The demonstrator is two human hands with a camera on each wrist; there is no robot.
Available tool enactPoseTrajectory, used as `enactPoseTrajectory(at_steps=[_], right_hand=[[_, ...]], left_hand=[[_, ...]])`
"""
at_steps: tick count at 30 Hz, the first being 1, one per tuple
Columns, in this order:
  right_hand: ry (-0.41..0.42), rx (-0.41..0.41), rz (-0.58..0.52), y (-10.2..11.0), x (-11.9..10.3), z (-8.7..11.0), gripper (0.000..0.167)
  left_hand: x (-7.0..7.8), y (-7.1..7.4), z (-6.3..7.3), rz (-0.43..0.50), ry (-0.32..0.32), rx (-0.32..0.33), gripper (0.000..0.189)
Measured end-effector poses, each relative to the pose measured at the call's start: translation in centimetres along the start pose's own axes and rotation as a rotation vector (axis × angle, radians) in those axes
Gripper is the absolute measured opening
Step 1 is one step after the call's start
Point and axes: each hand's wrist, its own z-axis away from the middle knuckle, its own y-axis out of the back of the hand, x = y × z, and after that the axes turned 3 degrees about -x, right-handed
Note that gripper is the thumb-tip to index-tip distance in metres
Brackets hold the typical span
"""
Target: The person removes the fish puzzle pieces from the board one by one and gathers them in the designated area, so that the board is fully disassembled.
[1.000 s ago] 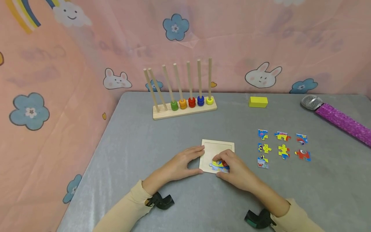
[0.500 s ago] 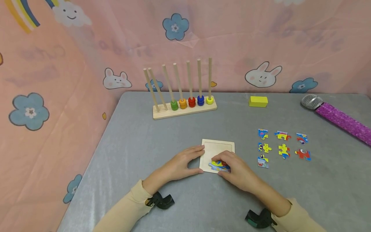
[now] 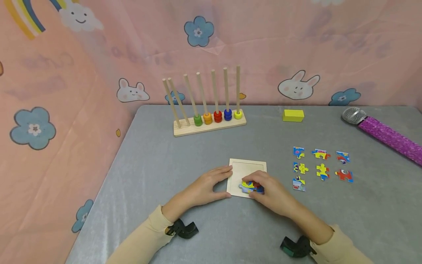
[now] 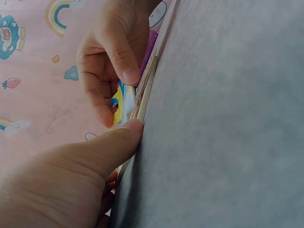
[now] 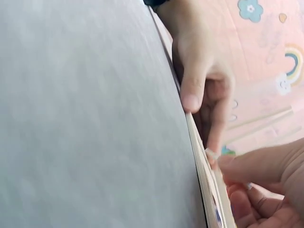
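In the head view, a square wooden puzzle tray [image 3: 234,186] with a raised rim lies on the grey table before me. My left hand [image 3: 206,187] touches its left side, fingers nearly straight, with the thumb by the lower left corner. My right hand [image 3: 271,192] pinches a blue, yellow and red jigsaw piece [image 3: 245,187] over the lower right of the tray. In the left wrist view, that jigsaw piece [image 4: 127,102] looks tilted between thumb and fingers. Those fingers hide part of it, and I cannot tell whether another piece lies beneath.
Several loose jigsaw pieces [image 3: 322,172] lie in rows to the right of the tray. Behind stand a wooden peg rack [image 3: 211,126] with coloured rings and a yellow block [image 3: 293,116]. A purple glittery microphone [image 3: 389,135] lies at the far right.
My right hand has shifted slightly right, and the pinched jigsaw piece has moved a little right and away from the tray's near rim. My left hand stays in place.
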Motion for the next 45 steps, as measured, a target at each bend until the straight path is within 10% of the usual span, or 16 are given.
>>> enactPoseTrajectory(at_steps=[35,45], right_hand=[[-0.099,0.2,-0.11,9.6,9.4,10.9,0.036],[-0.03,0.251,0.086,9.4,10.8,11.6,0.044]], left_hand=[[0.0,-0.3,0.2,-0.003,0.008,0.006,0.069],[0.2,-0.1,0.0,-0.006,0.004,0.007,0.069]])
